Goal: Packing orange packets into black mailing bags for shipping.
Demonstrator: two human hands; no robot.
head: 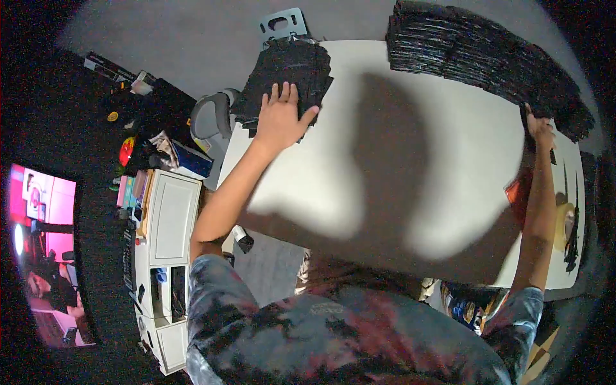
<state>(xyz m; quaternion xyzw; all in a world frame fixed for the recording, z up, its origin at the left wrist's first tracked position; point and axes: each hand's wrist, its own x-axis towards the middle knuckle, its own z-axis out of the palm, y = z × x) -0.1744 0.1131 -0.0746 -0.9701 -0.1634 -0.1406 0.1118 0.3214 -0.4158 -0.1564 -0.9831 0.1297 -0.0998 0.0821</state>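
Observation:
My left hand [284,118] lies flat, fingers spread, on an untidy stack of flat black sheets or pouches [293,62] at the far left corner of the white table [308,192]. Along the far right edge runs a long, tightly packed row of similar black pieces [462,48] with glossy edges. My right hand [541,131] is at the near end of that row, fingers partly curled. A dark strip beside its fingers is too blurred to tell whether it is held.
A roll of tape [562,226], thin black strips [571,248] and a reddish-orange item [514,192] are by my right forearm. A grey chair [211,115] stands left of the table, near a white cabinet [175,216] and a lit screen [53,260]. A grey panel [283,25] is behind the stack.

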